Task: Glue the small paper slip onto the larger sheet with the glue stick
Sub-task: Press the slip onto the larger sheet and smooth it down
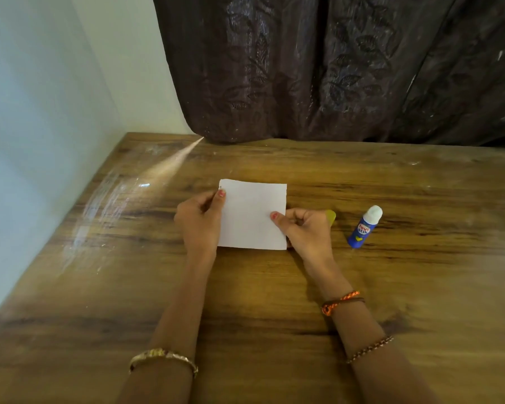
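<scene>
On wooden table (274,287), left of uncapped blue glue stick (362,230): white square paper sheet (252,214), edges pinched by left hand (200,221) and right hand (305,228). Step: likely positioning. Small slip not discernible. Next: reach for glue stick.

Sheet (252,214) mid-table (129,287), left hand (199,220) at its left edge, right hand (303,231) at its right; cap (331,216) behind right hand; glue stick (363,227) farther right
</scene>
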